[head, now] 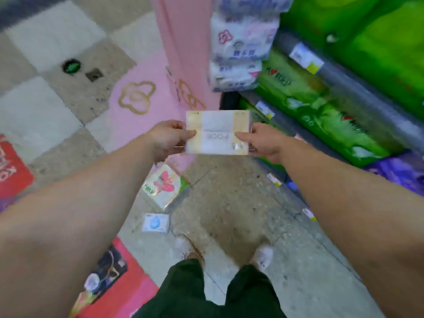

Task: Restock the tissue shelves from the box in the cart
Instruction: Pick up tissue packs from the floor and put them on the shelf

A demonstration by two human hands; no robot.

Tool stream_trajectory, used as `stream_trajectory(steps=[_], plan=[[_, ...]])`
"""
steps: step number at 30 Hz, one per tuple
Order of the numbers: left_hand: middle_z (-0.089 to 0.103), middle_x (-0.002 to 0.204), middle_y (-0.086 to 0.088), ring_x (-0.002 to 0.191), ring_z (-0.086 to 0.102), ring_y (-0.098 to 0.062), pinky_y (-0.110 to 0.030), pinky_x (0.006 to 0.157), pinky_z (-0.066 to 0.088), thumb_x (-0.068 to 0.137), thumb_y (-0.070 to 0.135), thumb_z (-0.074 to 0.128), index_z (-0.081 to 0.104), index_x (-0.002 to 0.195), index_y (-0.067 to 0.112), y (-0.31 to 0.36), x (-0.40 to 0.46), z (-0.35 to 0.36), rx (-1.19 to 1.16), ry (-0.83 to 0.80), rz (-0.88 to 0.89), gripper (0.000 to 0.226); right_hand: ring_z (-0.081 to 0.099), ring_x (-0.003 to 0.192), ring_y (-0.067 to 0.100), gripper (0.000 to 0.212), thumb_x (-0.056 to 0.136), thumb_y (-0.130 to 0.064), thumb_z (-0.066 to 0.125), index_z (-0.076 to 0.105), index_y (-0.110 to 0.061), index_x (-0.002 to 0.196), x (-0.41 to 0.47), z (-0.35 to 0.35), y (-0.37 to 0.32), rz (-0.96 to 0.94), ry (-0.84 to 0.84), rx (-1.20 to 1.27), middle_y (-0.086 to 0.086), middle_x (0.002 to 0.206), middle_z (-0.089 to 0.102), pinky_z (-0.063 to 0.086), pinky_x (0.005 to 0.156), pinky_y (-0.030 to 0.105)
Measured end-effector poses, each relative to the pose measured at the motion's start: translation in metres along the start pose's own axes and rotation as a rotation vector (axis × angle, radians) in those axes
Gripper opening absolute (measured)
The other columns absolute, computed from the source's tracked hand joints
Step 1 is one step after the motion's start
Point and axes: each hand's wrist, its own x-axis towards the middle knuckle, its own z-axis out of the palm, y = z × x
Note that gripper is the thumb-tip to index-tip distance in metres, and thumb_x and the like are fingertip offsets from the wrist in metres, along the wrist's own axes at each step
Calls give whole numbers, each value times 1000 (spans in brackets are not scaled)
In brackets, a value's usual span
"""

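A flat white and cream tissue pack (218, 131) is held out in front of me, level, above the floor. My left hand (168, 140) grips its left edge, thumb on top. My right hand (263, 140) grips its right edge the same way. The tissue shelves (344, 83) run along the right, filled with green tissue packs (321, 115) and white packs (238, 49) stacked at the near end. The pack is just left of the shelf front. No cart or box is in view.
Two small tissue packs lie on the floor, one with a pink butterfly (163, 183) and one blue (156, 222). A pink display stand (183, 53) rises ahead. Red packaging (119, 278) sits at the lower left. My feet (261, 255) stand on speckled floor.
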Motion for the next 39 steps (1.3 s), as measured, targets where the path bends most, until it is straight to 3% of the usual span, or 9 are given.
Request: stream_trajectory(steps=[2, 4, 9, 14, 18, 22, 27, 30, 39], plan=[[67, 88, -4, 74, 64, -15, -30, 73, 56, 89, 5, 62, 57, 90, 15, 30, -21, 39, 58, -65, 79, 12, 65, 54, 1, 12, 97, -10, 53, 60, -16, 105, -45, -35, -2, -36, 101, 49, -5, 79, 71, 52, 50, 16], [68, 94, -6, 73, 65, -15, -28, 67, 57, 89, 7, 64, 57, 100, 12, 51, -45, 83, 123, -128, 156, 14, 62, 48, -1, 9, 97, -12, 52, 58, -19, 96, -92, -71, 6, -60, 177, 73, -13, 61, 69, 50, 47, 16], [67, 73, -2, 54, 62, -10, -21, 45, 49, 92, 9, 61, 56, 91, 14, 78, -114, 210, 255, -248, 328, 7, 65, 68, 9, 6, 96, -15, 55, 59, -18, 99, -219, -157, 50, -137, 360, 194, 1, 89, 70, 55, 61, 25], [68, 92, -12, 75, 62, -22, -32, 70, 49, 91, 12, 62, 62, 105, 7, 85, -197, 375, 382, -487, 502, 15, 67, 75, 13, 13, 93, -15, 60, 62, -17, 106, -382, -251, 120, -222, 613, 224, 3, 95, 71, 55, 61, 23], [72, 97, -14, 67, 61, -15, -22, 57, 45, 78, 23, 73, 68, 103, 8, 91, -267, 502, 503, -645, 743, 30, 65, 67, 10, 6, 92, -14, 63, 63, -20, 91, -508, -309, 169, -262, 874, 196, -1, 85, 69, 53, 57, 20], [68, 69, 4, 48, 56, 1, -21, 51, 42, 90, 10, 63, 68, 88, 14, 92, -324, 599, 528, -773, 898, 6, 59, 65, 12, 9, 91, -23, 65, 60, -22, 84, -596, -343, 204, -241, 1099, 157, 0, 78, 63, 48, 56, 22], [73, 94, -5, 82, 67, -18, -33, 78, 52, 88, 17, 66, 70, 90, 23, 106, -343, 656, 552, -815, 959, 7, 55, 74, 18, 39, 88, -33, 67, 59, 0, 108, -627, -393, 219, -187, 1208, 99, 8, 87, 60, 43, 60, 27], [72, 101, -7, 91, 67, -20, -34, 84, 53, 88, 18, 67, 68, 87, 25, 131, -332, 668, 522, -807, 973, 7, 56, 75, 18, 28, 89, -30, 65, 63, -11, 110, -615, -420, 201, -232, 1207, 76, 9, 95, 63, 43, 58, 26], [56, 74, 3, 66, 51, -12, -20, 51, 44, 85, 9, 69, 63, 94, 16, 227, -289, 687, 431, -560, 1142, 12, 53, 64, 16, 23, 89, -20, 66, 63, -8, 108, -556, -501, 121, -381, 1283, 11, 10, 88, 58, 38, 46, 15]])
